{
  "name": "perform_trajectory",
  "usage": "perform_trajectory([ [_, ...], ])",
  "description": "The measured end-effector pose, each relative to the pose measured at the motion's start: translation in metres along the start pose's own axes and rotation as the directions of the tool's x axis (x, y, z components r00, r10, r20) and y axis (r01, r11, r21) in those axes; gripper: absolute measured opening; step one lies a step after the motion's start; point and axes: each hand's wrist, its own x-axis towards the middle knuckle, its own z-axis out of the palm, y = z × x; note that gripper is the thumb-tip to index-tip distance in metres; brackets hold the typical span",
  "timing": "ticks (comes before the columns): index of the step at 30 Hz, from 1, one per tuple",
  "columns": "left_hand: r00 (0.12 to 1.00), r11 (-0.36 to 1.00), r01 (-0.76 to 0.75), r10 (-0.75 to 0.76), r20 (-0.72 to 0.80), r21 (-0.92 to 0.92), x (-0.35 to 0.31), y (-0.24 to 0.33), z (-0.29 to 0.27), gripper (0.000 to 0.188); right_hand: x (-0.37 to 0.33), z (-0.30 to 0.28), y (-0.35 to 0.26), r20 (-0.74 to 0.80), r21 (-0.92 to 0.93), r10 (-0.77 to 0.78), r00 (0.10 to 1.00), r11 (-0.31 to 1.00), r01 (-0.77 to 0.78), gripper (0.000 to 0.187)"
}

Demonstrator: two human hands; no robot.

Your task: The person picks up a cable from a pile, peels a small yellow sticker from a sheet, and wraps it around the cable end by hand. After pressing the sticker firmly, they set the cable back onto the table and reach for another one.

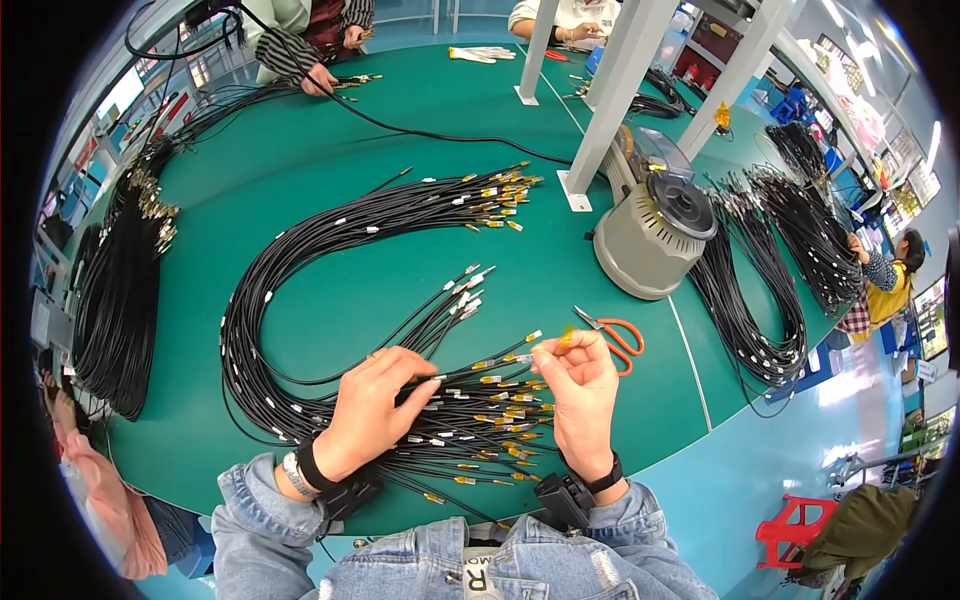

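From the middle of the view, the left hand (376,408) lies at about half past 7 and the right hand (585,388) at 4 o'clock. The left hand's thumb and fingers close on a black cable (470,369) that runs toward the right hand; the right hand has its thumb and index finger pinched together on that cable's end. A small amber tape piece (567,338) shows at the right hand's fingertips; whether it is stuck there or gripped is unclear.

The cable belongs with a large cable bundle (243,320) laid in a U on the green worktop (370,270). Its bend is at 9 o'clock, one set of yellow-tagged ends at 12 and the other at 6, just below both hands. A smaller group of white-tagged cable ends (470,290) lies near the middle.

Orange-handled scissors (625,340) rest between 3 and 4 o'clock, just beside the right hand, blades opened. A grey round machine (650,245) stands at 2 o'clock, close to a pale metal post (595,150). More black cables (775,345) lie at 3 o'clock and another hank (118,310) at 9. White gloves (482,54) lie at 12 o'clock, and a co-worker's hand (320,79) handles cable ends at 11
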Motion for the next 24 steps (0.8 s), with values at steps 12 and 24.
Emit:
perform_trajectory([
  [12,1.000,0.968,-0.019,0.016,-0.014,-0.249,0.026,0.029,0.044,0.017,-0.015,-0.007,-0.009,0.027,-0.047,-0.010,1.000,0.999,0.011,0.012],
  [24,0.956,0.962,-0.273,0.273,-0.110,0.017,0.021,0.022,0.048,0.022,-0.020,-0.008,-0.004,0.147,-0.288,0.109,0.983,0.955,-0.063,0.008],
])
